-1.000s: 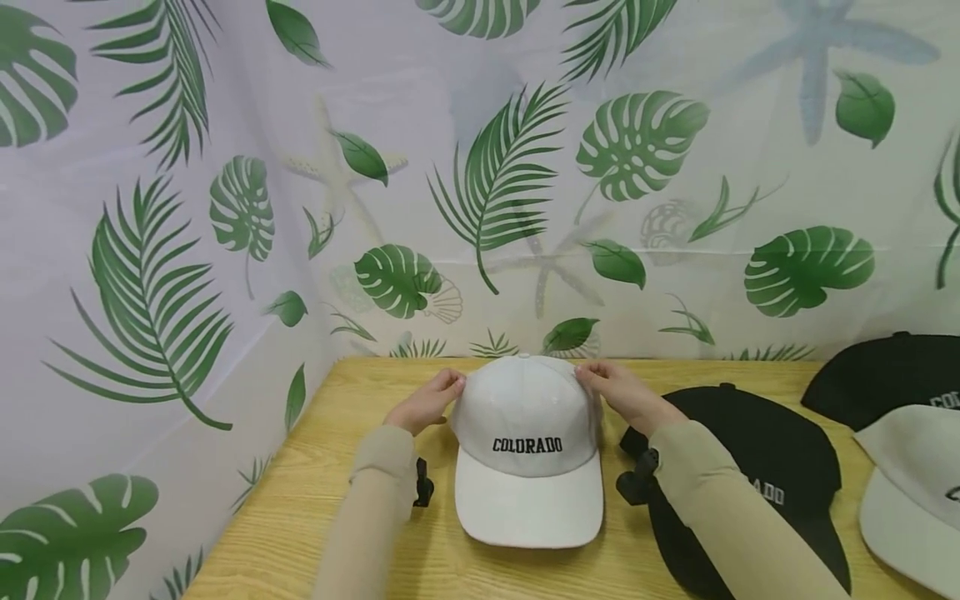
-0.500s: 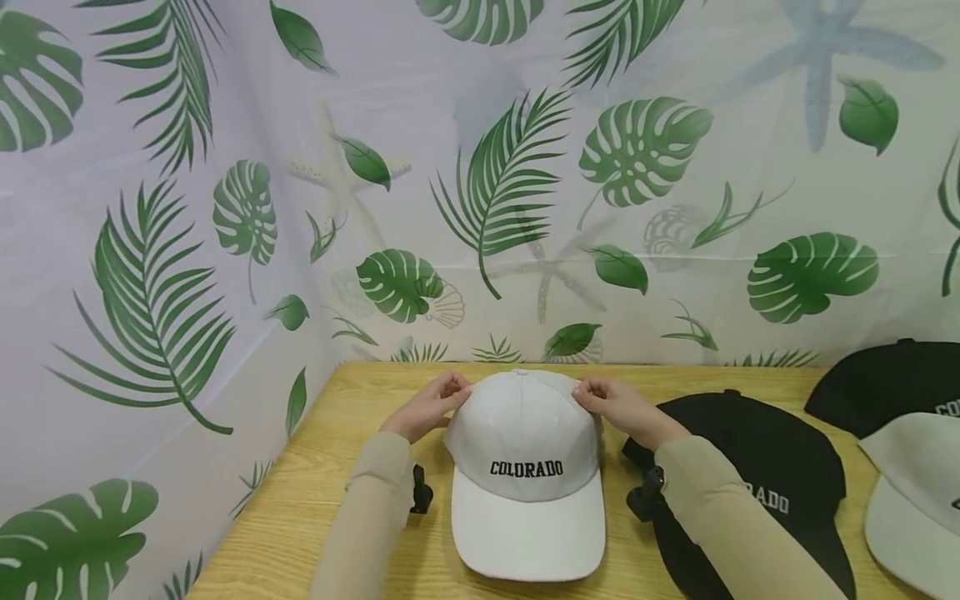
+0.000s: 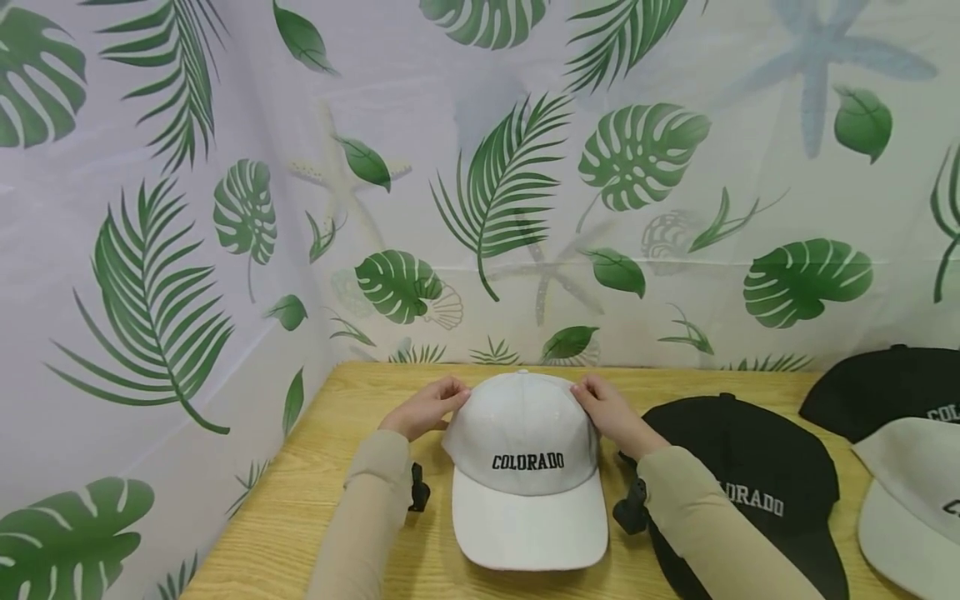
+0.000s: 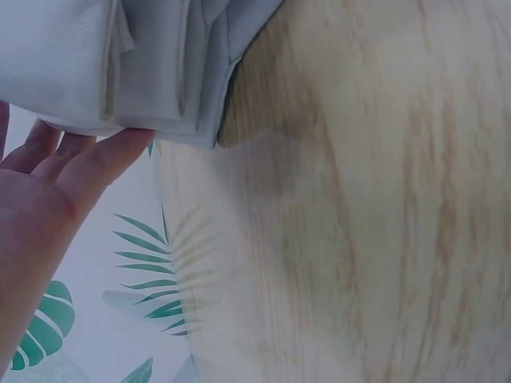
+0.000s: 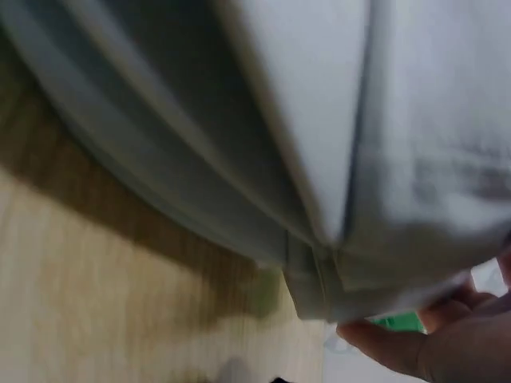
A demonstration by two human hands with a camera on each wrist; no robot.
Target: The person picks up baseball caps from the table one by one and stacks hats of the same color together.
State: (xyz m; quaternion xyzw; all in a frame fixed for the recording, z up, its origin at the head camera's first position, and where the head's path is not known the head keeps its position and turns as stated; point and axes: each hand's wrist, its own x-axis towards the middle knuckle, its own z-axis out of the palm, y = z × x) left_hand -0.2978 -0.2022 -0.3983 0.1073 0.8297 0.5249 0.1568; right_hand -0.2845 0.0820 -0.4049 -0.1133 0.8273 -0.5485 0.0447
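A white baseball cap (image 3: 525, 433) marked COLORADO lies in the middle, brim toward me. My left hand (image 3: 426, 407) pinches the left side of its crown, and my right hand (image 3: 618, 414) grips the right side. Several layers of pale fabric (image 4: 152, 64) show in the left wrist view, like caps nested together. There the fingers (image 4: 104, 163) of the left hand reach behind the fabric's edge. In the right wrist view, folded white layers (image 5: 415, 207) fill much of the picture, with the right hand's fingers (image 5: 387, 345) at their lower corner.
A black COLORADO cap (image 3: 750, 450) lies to the right, partly under my right forearm. Farther right are another black cap (image 3: 885, 387) and a white cap (image 3: 911, 508), both cut off by the frame. A leaf-printed cloth (image 3: 420, 208) stands behind the wooden table (image 3: 277, 533).
Over the last second the middle white cap has come slightly nearer to me, with both hands staying at its crown. The right hand has shifted a little to the left.
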